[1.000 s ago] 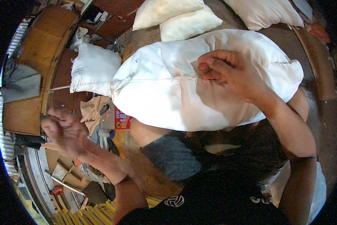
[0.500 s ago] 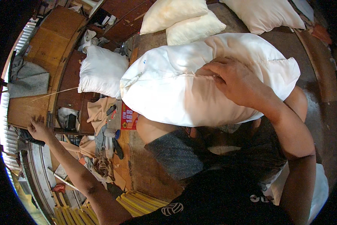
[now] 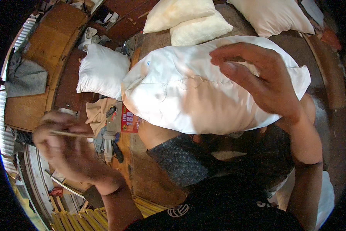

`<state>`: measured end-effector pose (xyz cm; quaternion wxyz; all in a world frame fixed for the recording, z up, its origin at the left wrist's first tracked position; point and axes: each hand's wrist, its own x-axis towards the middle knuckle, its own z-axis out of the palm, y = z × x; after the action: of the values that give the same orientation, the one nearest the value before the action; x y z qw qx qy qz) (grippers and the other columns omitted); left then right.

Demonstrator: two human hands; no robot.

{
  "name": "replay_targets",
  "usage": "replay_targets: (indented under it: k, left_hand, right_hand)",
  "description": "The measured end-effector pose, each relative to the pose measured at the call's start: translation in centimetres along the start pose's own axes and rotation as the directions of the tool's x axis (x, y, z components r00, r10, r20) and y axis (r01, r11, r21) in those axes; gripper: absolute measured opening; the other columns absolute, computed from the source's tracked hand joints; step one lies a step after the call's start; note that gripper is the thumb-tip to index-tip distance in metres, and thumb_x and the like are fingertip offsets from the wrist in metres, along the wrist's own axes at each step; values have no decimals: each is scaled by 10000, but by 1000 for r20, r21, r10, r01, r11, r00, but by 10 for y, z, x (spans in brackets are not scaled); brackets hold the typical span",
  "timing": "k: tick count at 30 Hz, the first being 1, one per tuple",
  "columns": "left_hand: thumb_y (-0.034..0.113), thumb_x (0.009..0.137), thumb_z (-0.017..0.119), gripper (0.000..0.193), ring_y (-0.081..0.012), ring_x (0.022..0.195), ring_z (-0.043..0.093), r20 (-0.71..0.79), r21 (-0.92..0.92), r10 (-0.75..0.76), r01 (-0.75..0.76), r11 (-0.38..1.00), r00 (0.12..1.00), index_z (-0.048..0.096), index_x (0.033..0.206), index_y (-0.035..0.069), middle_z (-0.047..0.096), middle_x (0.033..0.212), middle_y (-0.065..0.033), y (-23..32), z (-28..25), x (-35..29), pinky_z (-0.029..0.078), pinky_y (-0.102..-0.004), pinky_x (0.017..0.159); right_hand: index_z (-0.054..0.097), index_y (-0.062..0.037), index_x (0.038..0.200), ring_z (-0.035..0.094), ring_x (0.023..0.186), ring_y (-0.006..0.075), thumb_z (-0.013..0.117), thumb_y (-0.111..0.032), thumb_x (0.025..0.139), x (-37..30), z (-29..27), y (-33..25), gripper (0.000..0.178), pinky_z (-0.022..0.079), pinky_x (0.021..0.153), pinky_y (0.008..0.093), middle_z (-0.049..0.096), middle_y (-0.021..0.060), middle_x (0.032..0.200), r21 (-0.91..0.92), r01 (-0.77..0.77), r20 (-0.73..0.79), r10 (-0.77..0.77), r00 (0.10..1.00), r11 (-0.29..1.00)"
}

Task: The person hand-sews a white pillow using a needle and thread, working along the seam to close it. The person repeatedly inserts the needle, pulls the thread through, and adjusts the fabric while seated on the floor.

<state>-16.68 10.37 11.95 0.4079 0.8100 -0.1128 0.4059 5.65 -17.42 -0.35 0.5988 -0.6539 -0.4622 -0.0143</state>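
A large white stuffed pillow [image 3: 161,104] lies across my lap, with a seam along its middle and fine loose thread near that seam. Over its right part my right hand [image 3: 263,73] is raised with curved fingers; a gap shows between thumb and forefinger, and I see nothing held. My left hand [image 3: 65,150] is off to the left, beyond the pillow, blurred by motion. Its fingers are closed around a thin, light-brown stick [image 3: 75,134], which points toward the pillow.
A smaller white pillow [image 3: 103,69] stands at the left by a wooden bench [image 3: 26,109] with a grey cloth [image 3: 26,79]. Pale pillows [image 3: 202,29] lie at the back. Beige cloth [image 3: 100,113] and a red printed sheet [image 3: 130,120] are beside my knee. Yellow slats [image 3: 80,221] are at lower left.
My left hand has come back from the bench edge, nearer to me, with the thin stick, which earlier lay across the bench. My right hand has lifted off the pillow's seam, its fingers loosened.
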Motion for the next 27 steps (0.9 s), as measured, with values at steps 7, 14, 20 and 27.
replay_targets:
  k: [7, 14, 20, 27]
  left_hand:
    - [33, 907, 648, 57, -170, 751, 609, 298, 26, 81, -92, 995, 951, 633, 932, -17, 652, 959, -159, -41, 145, 14, 509, -266, 668]
    - [-88, 864, 664, 93, -140, 776, 597, 229, -320, -129, 200, 926, 965, 663, 937, -30, 671, 918, -98, -61, 181, 2, 460, -243, 669]
    - [-75, 800, 708, 207, -244, 907, 655, 281, 4, -98, 101, 995, 955, 673, 991, -5, 702, 1005, -127, -97, 169, -2, 490, -330, 813]
    - [30, 790, 735, 191, -325, 879, 641, 411, 435, -196, -2, 900, 890, 700, 975, 61, 712, 922, -103, -115, 155, -16, 467, -389, 835]
  right_hand:
    - [625, 71, 1227, 698, 1014, 226, 623, -3, 955, -14, -4, -37, 282, 555, 911, 332, 685, 194, 1124, 169, 91, -7, -92, 996, 981]
    - [648, 51, 1179, 705, 961, 186, 616, -102, 998, -13, 3, -29, 238, 558, 879, 306, 712, 143, 1055, 540, -61, -98, 134, 986, 839]
    - [653, 24, 1156, 670, 925, 141, 597, -172, 1026, -9, 14, -5, 242, 545, 848, 276, 702, 90, 1045, 436, -165, -170, 261, 950, 885]
    - [656, 15, 1156, 667, 947, 134, 591, -172, 1031, -15, 42, 30, 234, 549, 870, 283, 693, 77, 1049, 496, -309, -134, 423, 896, 811]
